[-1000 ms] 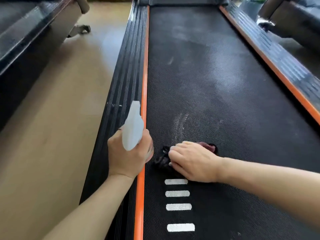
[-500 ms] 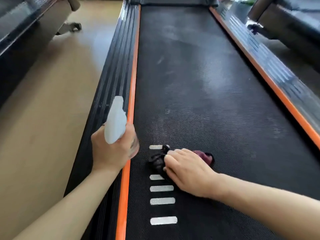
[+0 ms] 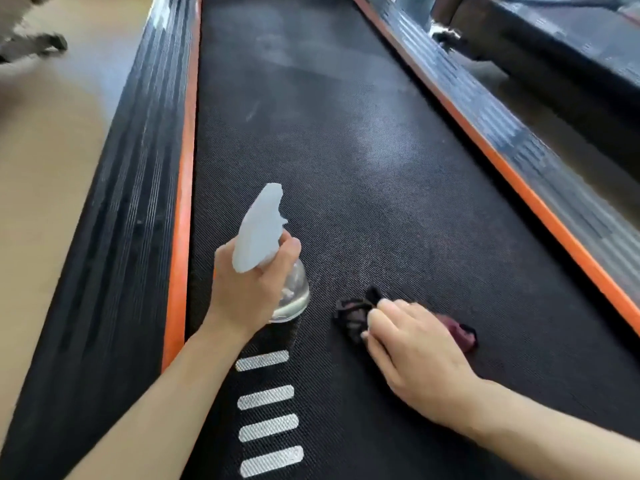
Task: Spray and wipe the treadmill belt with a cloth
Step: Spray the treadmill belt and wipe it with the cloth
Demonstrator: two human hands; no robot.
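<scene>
I judge us midway: my left hand (image 3: 252, 292) grips the spray bottle (image 3: 277, 261) over the belt (image 3: 346, 161), my right hand (image 3: 415, 355) presses the cloth (image 3: 353, 317) beneath it, and the pale smears beyond both grips remain unwiped.

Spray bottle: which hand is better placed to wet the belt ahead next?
Left. The left hand already grips the spray bottle, nozzle pointing up the belt; the right hand is pressing the cloth down.

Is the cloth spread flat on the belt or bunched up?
Bunched up. The cloth shows as a crumpled dark wad sticking out on both sides of the right hand, which presses it onto the belt.
</scene>
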